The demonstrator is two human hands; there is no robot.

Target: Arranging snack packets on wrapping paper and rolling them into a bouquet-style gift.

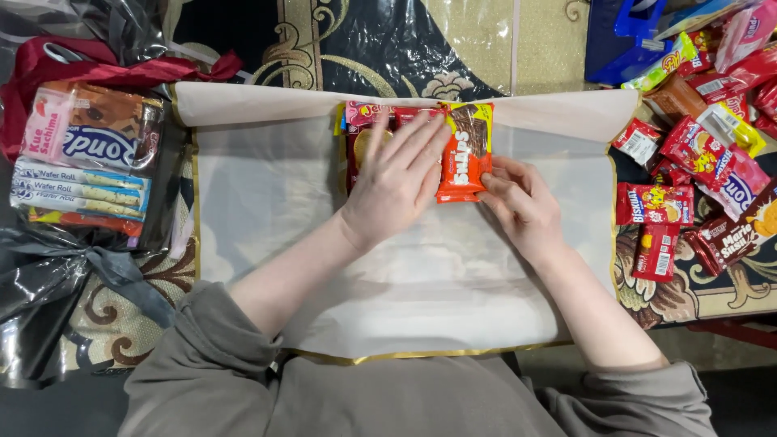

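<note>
1. Left hand [396, 180]: laid flat, fingers spread, palm down on a dark red packet [356, 150] near the top middle of the sheet; fingertips reaching onto the neighbouring orange packet.
2. Right hand [522, 202]: fingers curled, thumb and fingertips touching the lower right edge of the orange packet [465, 154]; pinch or mere touch cannot be told.
3. Orange packet: upright rectangle, orange-red with a brown and yellow top, lying flat between both hands, just beside the dark red packet.
4. Pink packet [364, 112]: lying crosswise above the dark red packet, touching the top fold of the sheet.
5. Sheet [267, 194]: translucent white wrap with gold edging, spread flat over a patterned carpet [364, 48]; top edge folded over.
6. Bundle [89, 154]: wrapped stack of snack packs at far left, clear film around it, a red ribbon [97, 69] above and a grey ribbon [105, 267] below; well apart from the hands.
7. Snack pile [704, 162]: loose red, yellow and brown packets scattered at right, just beyond the sheet's right edge.
8. Blue crate [627, 36]: partly seen at the top right, behind the snack pile.
9. Sleeves [210, 364]: grey, pushed up on both forearms, at the bottom edge.
</note>
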